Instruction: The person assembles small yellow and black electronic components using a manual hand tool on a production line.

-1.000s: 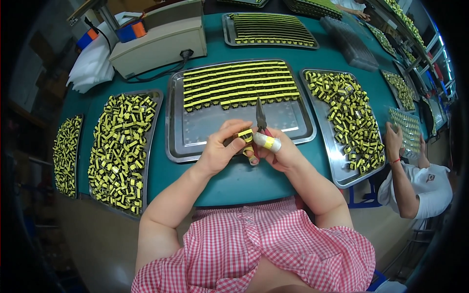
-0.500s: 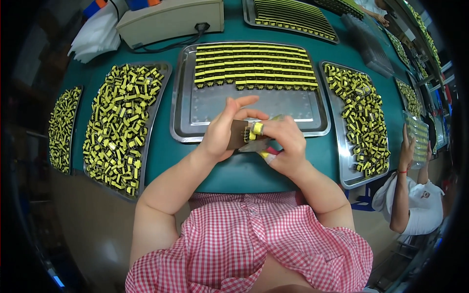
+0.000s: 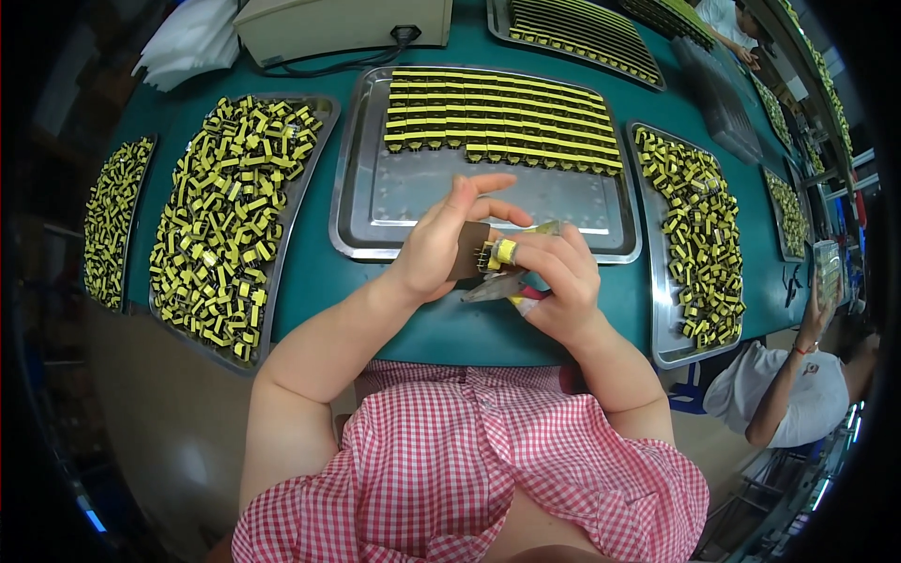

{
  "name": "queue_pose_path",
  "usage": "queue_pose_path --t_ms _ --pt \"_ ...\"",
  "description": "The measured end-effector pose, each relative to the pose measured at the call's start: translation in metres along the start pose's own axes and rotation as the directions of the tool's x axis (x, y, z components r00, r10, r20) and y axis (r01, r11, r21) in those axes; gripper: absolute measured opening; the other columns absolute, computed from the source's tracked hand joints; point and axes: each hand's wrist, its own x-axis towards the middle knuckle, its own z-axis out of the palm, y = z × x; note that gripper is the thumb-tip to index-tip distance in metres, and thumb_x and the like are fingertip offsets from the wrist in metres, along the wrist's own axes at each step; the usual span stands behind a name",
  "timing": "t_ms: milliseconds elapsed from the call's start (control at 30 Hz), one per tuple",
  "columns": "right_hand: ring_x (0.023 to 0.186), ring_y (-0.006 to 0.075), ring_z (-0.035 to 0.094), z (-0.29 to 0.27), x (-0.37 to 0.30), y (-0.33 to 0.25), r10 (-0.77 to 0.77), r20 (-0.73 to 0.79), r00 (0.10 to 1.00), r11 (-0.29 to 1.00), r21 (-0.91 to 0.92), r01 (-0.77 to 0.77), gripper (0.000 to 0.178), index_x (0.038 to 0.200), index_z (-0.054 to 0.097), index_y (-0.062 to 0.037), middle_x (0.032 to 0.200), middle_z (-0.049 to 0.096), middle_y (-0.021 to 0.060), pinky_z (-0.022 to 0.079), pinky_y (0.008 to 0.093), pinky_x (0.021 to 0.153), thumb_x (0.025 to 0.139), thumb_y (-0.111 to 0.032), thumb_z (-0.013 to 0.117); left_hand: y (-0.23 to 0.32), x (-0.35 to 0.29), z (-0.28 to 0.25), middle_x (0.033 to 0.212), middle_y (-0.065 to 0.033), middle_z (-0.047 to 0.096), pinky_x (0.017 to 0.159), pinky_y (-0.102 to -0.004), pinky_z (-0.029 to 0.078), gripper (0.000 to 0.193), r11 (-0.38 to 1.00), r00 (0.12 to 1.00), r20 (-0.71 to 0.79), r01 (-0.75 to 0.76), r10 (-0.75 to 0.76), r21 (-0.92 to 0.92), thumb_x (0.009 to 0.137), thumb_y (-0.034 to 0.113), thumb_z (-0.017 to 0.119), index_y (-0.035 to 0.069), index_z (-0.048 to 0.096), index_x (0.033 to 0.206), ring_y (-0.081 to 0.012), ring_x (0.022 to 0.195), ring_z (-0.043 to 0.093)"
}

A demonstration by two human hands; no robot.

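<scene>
My left hand (image 3: 439, 246) grips a small dark component with metal pins and yellow tape (image 3: 481, 255), its fingers partly spread above it. My right hand (image 3: 554, 281) meets it from the right, holding a pair of metal tweezers (image 3: 495, 287) together with a red-and-yellow handled tool against the same part. Both hands hover over the near rim of the middle steel tray (image 3: 375, 211), which carries neat rows of yellow-taped components (image 3: 502, 122) along its far half.
A tray of loose yellow components (image 3: 230, 220) lies to the left, a further one (image 3: 114, 220) beyond it, another (image 3: 699, 235) to the right. A beige machine (image 3: 338, 23) with a cable stands at the back. A person in white (image 3: 788, 385) sits at the right.
The view has tilted down and closer. My hands have stayed together over the tray's near edge, and the tweezers now point left under the component instead of upright.
</scene>
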Motion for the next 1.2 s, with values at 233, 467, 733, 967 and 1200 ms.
queue_pose_path --t_ms 233,467,733,967,1200 --pt "0.061 0.0213 0.048 0.003 -0.002 0.002 -0.010 0.013 1.000 1.000 -0.017 0.010 0.040 0.085 0.060 -0.0080 0.082 0.061 0.0039 0.039 0.0316 0.055 0.046 -0.004 0.068 -0.002 0.001 -0.001 0.110 -0.0156 0.051 0.078 -0.0300 0.047 0.065 1.000 1.000 0.002 -0.008 0.007 0.026 0.092 0.053 0.017 0.002 0.028 0.130 -0.0195 0.094 0.054" --pt "0.063 0.0216 0.049 0.001 0.000 -0.004 0.026 0.061 0.998 0.999 -0.042 -0.024 0.043 0.086 0.058 -0.0068 0.082 0.059 0.0036 0.040 0.0324 0.057 0.044 -0.001 0.066 -0.010 0.001 -0.006 0.109 -0.0138 0.050 0.077 -0.0278 0.044 0.065 0.977 0.996 0.045 -0.080 0.073 0.199 0.092 0.052 0.017 0.001 0.028 0.130 -0.0172 0.091 0.053" --pt "0.066 0.0225 0.051 0.004 0.000 -0.008 0.033 0.089 0.995 0.999 -0.036 -0.030 0.046 0.088 0.059 -0.0061 0.085 0.059 0.0051 0.041 0.0331 0.059 0.043 -0.002 0.066 -0.010 0.002 -0.003 0.111 -0.0137 0.050 0.080 -0.0266 0.043 0.068 0.961 0.999 0.046 -0.024 0.012 0.275 0.091 0.055 0.017 0.001 0.026 0.132 -0.0172 0.097 0.052" --pt "0.067 0.0235 0.051 0.002 0.000 -0.008 -0.039 0.013 0.999 0.999 -0.004 0.039 0.047 0.090 0.060 -0.0053 0.086 0.059 0.0057 0.042 0.0335 0.057 0.044 -0.003 0.066 -0.002 -0.001 0.006 0.122 -0.0187 0.046 0.092 -0.0349 0.040 0.072 0.999 0.996 0.078 0.045 -0.047 0.022 0.089 0.058 0.013 0.001 0.024 0.133 -0.0249 0.109 0.049" --pt "0.067 0.0241 0.051 0.004 -0.003 -0.008 0.003 0.003 1.000 1.000 0.008 -0.003 0.048 0.090 0.060 -0.0048 0.087 0.059 0.0063 0.043 0.0334 0.058 0.043 -0.003 0.066 -0.001 -0.001 0.008 0.122 -0.0200 0.047 0.094 -0.0362 0.039 0.073 0.998 0.995 0.082 0.066 -0.064 -0.022 0.089 0.058 0.011 0.001 0.025 0.133 -0.0267 0.112 0.048"
